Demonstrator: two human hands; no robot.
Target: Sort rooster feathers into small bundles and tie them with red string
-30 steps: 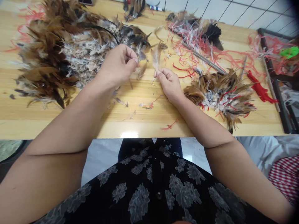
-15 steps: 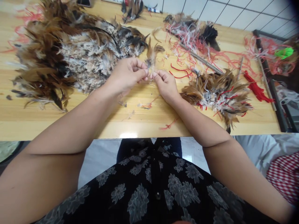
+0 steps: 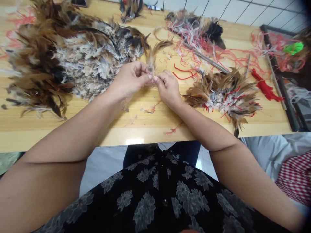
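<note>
Between my two hands a small bunch of brown feathers stands upright, its tips spreading apart at the top. My left hand pinches the bunch near its base. My right hand is closed at the same base, thumb and finger meeting the left fingertips. Whatever thin tie may be at the quills is too small to make out. Left of my hands lies a big heap of brown, black and whitish feathers. On the right rests a smaller pile of brown feather bunches with bits of red string among them.
Tangled pink and white strings lie at the back around a thin rod. A red bundle of cords sits beside a dark frame at the right. A marker is near the wall. Scraps litter the wooden table.
The feather tips in my hands now fan out wider, one bending to the right. My right hand has closed in more tightly against the left. The view has shifted slightly.
</note>
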